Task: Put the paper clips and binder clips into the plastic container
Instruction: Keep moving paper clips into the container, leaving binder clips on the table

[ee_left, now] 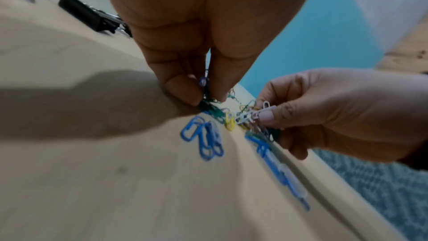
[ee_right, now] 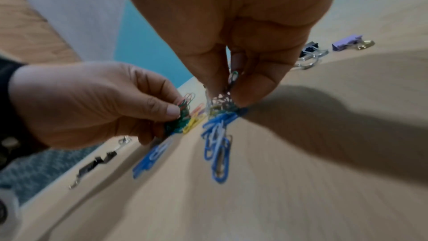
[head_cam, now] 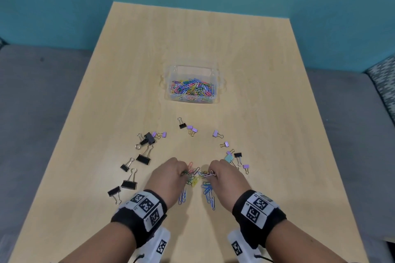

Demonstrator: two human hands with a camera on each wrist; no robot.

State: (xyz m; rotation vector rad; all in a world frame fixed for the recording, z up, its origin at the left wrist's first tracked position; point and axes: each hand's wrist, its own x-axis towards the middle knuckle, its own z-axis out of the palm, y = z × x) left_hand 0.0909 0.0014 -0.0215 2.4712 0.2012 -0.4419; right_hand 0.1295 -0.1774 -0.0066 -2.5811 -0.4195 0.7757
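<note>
With our left hand (head_cam: 171, 174) and right hand (head_cam: 224, 175) each pinching a loose bunch of paper clips (head_cam: 197, 174) low over the surface (head_cam: 267, 113), we risk shedding tangled strays on the carry to the plastic container (head_cam: 193, 83), well beyond the scattered binder clips (head_cam: 143, 159).

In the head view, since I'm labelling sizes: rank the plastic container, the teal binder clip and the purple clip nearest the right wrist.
1. plastic container
2. teal binder clip
3. purple clip
The container lies farthest from the camera yet looks largest.
</note>
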